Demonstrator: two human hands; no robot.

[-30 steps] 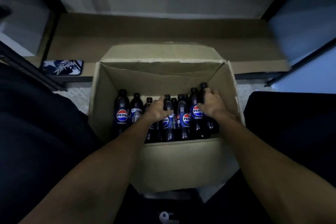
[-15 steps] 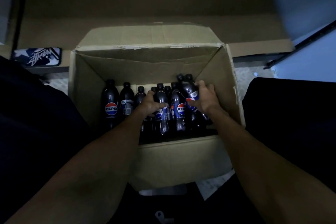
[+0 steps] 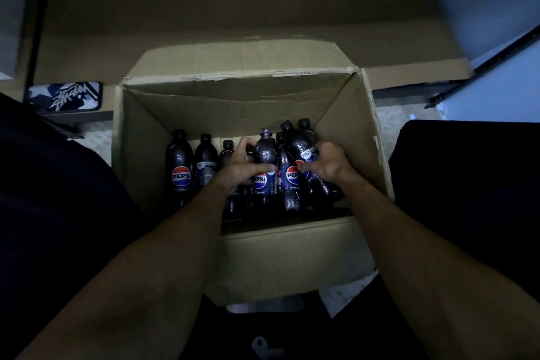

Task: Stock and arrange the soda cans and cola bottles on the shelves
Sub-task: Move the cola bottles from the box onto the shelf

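Cardboard box (image 3: 292,254): both hands are reaching in and gripping cola bottles.
Left hand (image 3: 238,168) is curling round an upright bottle (image 3: 265,152); right hand (image 3: 328,161) is clasping a tilted bottle (image 3: 302,146). Other bottles (image 3: 181,166) are standing in the box, in front of the shelf (image 3: 204,17). Risk: the gripped pair are touching their neighbours, so lifting could be dragging one over; the smooth plastic may be slipping.
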